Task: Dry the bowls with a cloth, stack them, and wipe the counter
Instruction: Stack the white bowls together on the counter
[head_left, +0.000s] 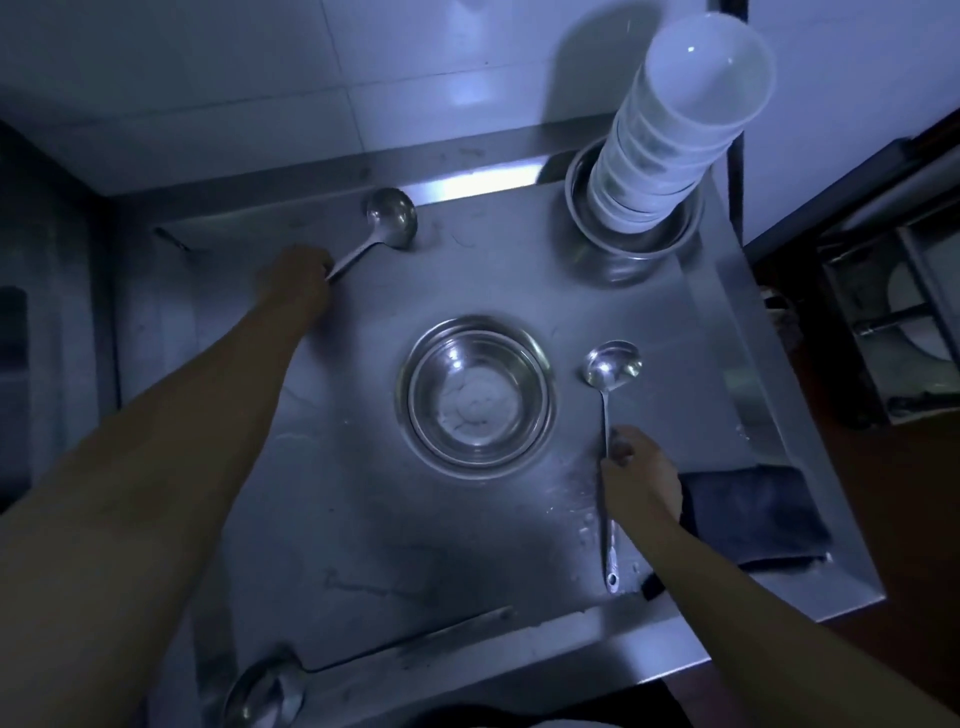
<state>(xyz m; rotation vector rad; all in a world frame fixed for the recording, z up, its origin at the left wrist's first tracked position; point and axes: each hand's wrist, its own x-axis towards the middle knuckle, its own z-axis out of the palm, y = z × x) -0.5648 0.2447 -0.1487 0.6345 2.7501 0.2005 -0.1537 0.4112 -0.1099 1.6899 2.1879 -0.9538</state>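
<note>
Dim bluish light, soft wide-angle blur

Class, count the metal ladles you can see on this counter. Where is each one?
3. One ladle at the back left, gripped by the left hand; one right of the centre bowl, in the right hand; one at the front edge.

I have one view only, from the camera on the person's head, wide-angle, looking steeply down and forward onto the steel tabletop (363, 519) from close above. The tiled wall (260, 78) fills the top edge, and both forearms reach in from the bottom corners.
</note>
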